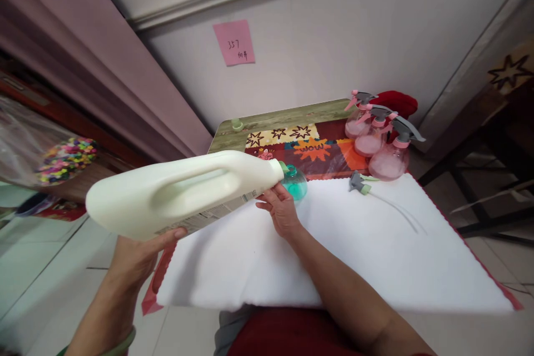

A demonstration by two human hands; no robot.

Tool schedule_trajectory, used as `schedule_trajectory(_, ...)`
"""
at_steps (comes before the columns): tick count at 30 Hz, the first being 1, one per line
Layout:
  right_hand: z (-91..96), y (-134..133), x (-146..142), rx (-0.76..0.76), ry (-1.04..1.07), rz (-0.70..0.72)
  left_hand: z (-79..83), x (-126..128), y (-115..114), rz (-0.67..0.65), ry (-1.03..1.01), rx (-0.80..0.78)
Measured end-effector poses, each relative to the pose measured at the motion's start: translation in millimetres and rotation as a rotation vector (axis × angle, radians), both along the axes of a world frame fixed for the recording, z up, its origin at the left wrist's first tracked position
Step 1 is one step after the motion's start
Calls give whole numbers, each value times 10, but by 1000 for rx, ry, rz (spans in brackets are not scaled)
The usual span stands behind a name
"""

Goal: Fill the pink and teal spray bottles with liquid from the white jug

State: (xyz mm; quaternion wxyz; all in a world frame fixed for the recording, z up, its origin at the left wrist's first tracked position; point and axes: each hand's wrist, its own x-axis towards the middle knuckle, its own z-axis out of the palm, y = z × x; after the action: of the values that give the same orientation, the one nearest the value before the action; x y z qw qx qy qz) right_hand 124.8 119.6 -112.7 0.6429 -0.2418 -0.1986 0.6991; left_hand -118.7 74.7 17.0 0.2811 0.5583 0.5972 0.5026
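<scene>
A large white jug (196,178) with a moulded handle lies tilted on its side across the left of the view, its uncapped mouth pointing right. My left hand (146,250) grips its base end from below, thumb on the labelled side. My right hand (281,210) is closed at the underside of the jug's neck, some fingers hidden behind it. Just beyond the mouth stands a clear green bottle (296,184) without a spray head, upright and partly covered by the jug. A grey spray head (359,183) with a thin tube lies on the white cloth to its right.
Several pink spray bottles (389,162) holding pinkish liquid stand at the back right, before a red object (394,104). A green cap (237,124) sits at the table's back left. White cloth (375,256) covers the front. A wall (317,55) rises behind.
</scene>
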Motion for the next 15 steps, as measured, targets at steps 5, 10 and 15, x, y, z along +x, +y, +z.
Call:
schedule_trajectory(5,8,3,2,-1,4,-1,23,-22,9,-43,-81,-15)
schedule_trajectory(10,-12,10,-4,-3,1,-2,55,0,5,-8,-76,-29)
schedule_trajectory(15,7,10,-2,-5,-4,-3,80,30,3,-12,-69,-35)
